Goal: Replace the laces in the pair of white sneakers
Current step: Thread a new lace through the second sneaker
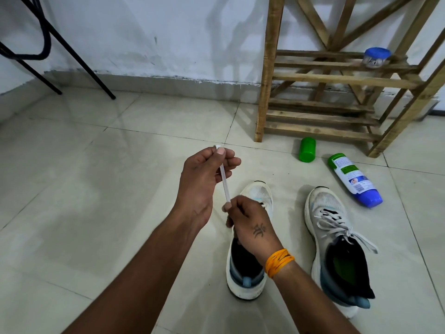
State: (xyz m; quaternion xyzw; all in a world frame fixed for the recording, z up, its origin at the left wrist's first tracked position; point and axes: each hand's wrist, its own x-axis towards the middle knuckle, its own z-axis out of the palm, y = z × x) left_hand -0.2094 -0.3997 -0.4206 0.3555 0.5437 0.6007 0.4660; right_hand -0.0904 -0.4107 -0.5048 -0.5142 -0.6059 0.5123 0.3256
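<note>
Two white sneakers stand on the tiled floor, toes pointing away from me. The left sneaker [255,196] is partly hidden behind my right hand. The right sneaker [330,232] carries a grey-white lace, loosely threaded with loose ends. A white lace [225,183] runs taut between my hands above the left sneaker. My left hand [204,179] pinches its upper end between thumb and fingers. My right hand [248,222], with an orange thread band at the wrist, pinches the lower part just over the shoe.
A wooden slatted rack [337,112] stands at the back right with a blue-lidded jar [376,57] on a shelf. A green cap [307,149] and a green, white and blue bottle [354,179] lie on the floor beyond the shoes. Black chair legs [72,56] stand far left.
</note>
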